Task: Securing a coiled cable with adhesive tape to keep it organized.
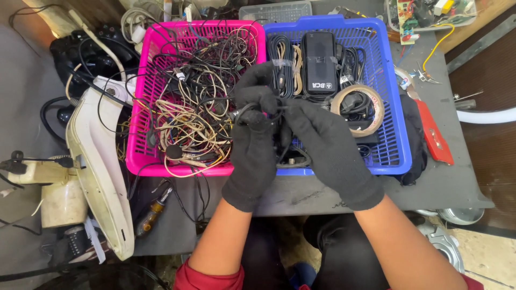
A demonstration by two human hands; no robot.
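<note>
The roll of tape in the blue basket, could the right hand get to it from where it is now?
Probably yes. The roll of tape lies uncovered on top in the blue basket, just beyond the right hand. That hand and the left hand are both gripping a black cable, though.

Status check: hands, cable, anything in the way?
Left hand and right hand gloved, both gripping a black cable. Over the seam between pink basket and blue basket. Tangled wires alongside.

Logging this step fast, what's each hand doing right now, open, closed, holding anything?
Left hand: closed on a coiled black cable.
Right hand: fingers pinch the same black cable beside the left hand.
</note>
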